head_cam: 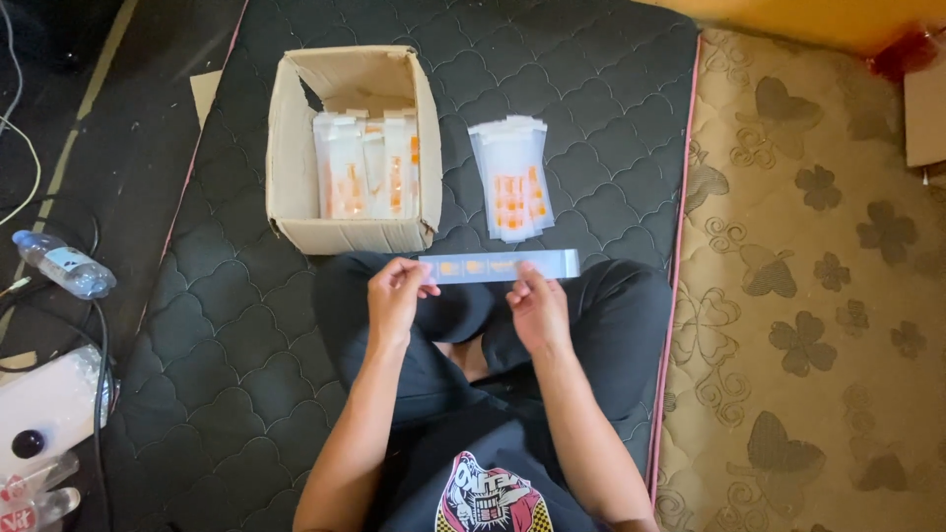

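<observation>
I see my left hand (396,296) and right hand (537,307) pinching a long, glossy plastic strip (498,266) flat above my lap, near the cardboard box (296,148) on the quilted mat (591,89)

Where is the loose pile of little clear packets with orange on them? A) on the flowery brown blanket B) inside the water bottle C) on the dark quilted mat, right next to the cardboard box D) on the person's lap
C: the pile of packets lies on the dark quilted mat, just beside the cardboard box, beyond both hands.
</observation>
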